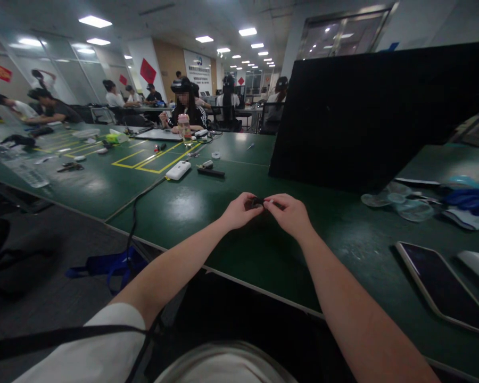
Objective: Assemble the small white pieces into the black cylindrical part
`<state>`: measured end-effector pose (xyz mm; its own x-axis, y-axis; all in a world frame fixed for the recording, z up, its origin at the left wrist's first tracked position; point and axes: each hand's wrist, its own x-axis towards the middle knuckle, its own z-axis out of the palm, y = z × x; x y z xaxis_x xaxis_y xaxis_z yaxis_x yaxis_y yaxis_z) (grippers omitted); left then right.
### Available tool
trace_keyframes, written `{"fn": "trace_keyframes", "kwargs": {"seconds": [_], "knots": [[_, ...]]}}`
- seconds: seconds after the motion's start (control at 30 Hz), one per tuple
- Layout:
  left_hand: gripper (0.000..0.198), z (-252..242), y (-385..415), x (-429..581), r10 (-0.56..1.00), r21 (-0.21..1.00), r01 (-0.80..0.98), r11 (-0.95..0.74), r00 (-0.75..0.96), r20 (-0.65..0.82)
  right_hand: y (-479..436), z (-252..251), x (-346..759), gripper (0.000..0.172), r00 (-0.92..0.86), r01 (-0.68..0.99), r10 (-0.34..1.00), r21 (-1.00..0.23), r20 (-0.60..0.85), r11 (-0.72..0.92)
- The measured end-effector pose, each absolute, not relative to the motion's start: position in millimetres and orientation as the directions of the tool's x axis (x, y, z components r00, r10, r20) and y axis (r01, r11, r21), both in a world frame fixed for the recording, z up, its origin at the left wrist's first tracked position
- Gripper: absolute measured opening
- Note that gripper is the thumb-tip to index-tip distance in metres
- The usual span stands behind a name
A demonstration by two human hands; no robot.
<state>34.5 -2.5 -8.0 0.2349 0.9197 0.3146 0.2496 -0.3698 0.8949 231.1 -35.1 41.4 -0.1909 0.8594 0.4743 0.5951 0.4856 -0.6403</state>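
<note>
Over the green table (239, 250), a small black object (257, 201) is pinched between my two hands, its kind too small to make out. My left hand (241, 210) grips its left side with thumb and fingers. The fingertips of my right hand (288, 213) are closed at its right end, where a tiny whitish spot shows by the thumb. Beyond the hands lie a black bar-shaped item (211, 173) and a white rounded device (178, 170).
A large black panel (343, 122) stands at the right behind my hands. Farther right are a phone (439, 282), clear plastic pieces (413, 207) and blue cloth-like material (471, 201). A black cable (134, 213) crosses the table at left. A pink-lidded bottle (184, 130) stands near a seated person.
</note>
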Motion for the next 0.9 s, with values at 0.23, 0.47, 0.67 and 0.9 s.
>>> {"fn": "trace_keyframes", "kwargs": {"seconds": [0.23,0.47,0.67,0.9], "knots": [[0.049,-8.3,-1.8,32.9,0.905,0.870,0.273,-0.410,0.236,0.353,-25.8,31.1,236.7,0.027,-0.077,0.460,0.906,-0.791,0.417,0.403],[0.050,-6.2,-4.4,32.4,0.905,0.868,0.285,-0.406,0.256,0.339,-30.0,34.7,232.8,0.022,-0.164,0.608,0.896,-0.673,0.412,0.420],[0.050,-7.0,-5.7,33.4,0.905,0.890,0.240,-0.387,0.284,0.317,-32.4,34.4,232.1,0.019,-0.191,0.620,0.916,-0.680,0.352,0.390],[0.051,-10.0,-1.2,34.8,0.901,0.894,0.206,-0.398,0.272,0.338,-31.8,37.1,233.2,0.025,-0.156,0.495,0.927,-0.785,0.342,0.373]]}}
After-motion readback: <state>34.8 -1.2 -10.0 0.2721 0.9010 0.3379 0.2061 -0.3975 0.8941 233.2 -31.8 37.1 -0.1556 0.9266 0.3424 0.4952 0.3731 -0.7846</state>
